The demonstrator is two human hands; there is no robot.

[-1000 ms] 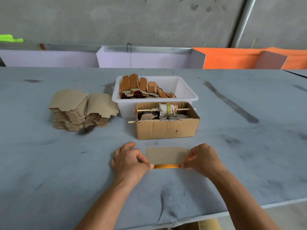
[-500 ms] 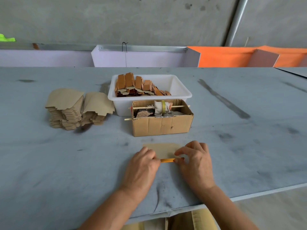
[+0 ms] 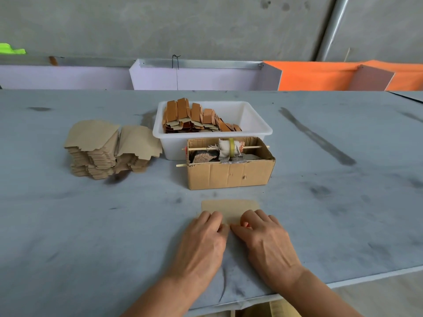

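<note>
A flat tan card piece (image 3: pixel 230 208) lies on the grey table (image 3: pixel 91 225) just in front of a brown cardboard box (image 3: pixel 230 176). My left hand (image 3: pixel 203 241) and my right hand (image 3: pixel 263 236) sit side by side on its near edge, thumbs almost touching. The fingers of both hands are bent down onto the card and press it against the table. The card's near edge is hidden under my fingers.
A white plastic tub (image 3: pixel 254 120) behind the box holds several folded orange-brown pieces (image 3: pixel 192 117). A stack of flat tan card blanks (image 3: pixel 107 149) stands to the left. The cardboard box holds a stick with a cloth roll (image 3: pixel 229 148). The table's near edge runs close below my wrists.
My hands slid together from the two ends of the card's near edge to its middle. The orange strip seen between them earlier is now covered.
</note>
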